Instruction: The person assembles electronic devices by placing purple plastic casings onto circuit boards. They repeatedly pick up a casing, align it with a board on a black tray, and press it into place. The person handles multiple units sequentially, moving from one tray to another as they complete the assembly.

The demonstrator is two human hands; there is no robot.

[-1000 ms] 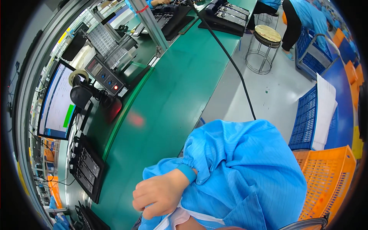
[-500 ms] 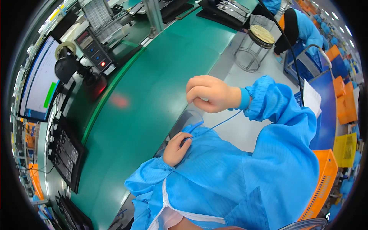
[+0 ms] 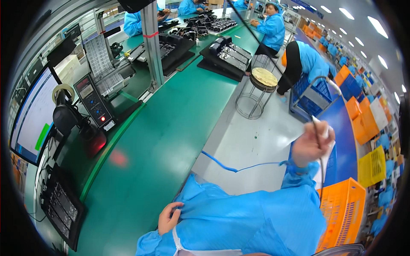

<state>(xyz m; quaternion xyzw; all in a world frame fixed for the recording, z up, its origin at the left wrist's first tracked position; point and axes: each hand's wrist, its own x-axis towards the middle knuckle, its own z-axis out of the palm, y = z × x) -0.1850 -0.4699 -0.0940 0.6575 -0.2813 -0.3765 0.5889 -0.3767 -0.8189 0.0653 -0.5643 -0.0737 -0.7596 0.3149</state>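
To the right of the green table (image 3: pixel 141 162), the right hand (image 3: pixel 314 143) is raised at a black cable (image 3: pixel 322 175), fingers curled; blur hides whether they grip it. Beside the table's near end, the left hand (image 3: pixel 170 217) rests on the blue gown (image 3: pixel 252 217), fingers loosely bent, any hold on cloth unclear. A blue cord (image 3: pixel 220 164) runs from the right wrist to the table's edge.

Remotely I view a lit monitor (image 3: pixel 30 113) at left, a round stool (image 3: pixel 264 77) upper right of centre, a yellow panel (image 3: pixel 371 166) far right.
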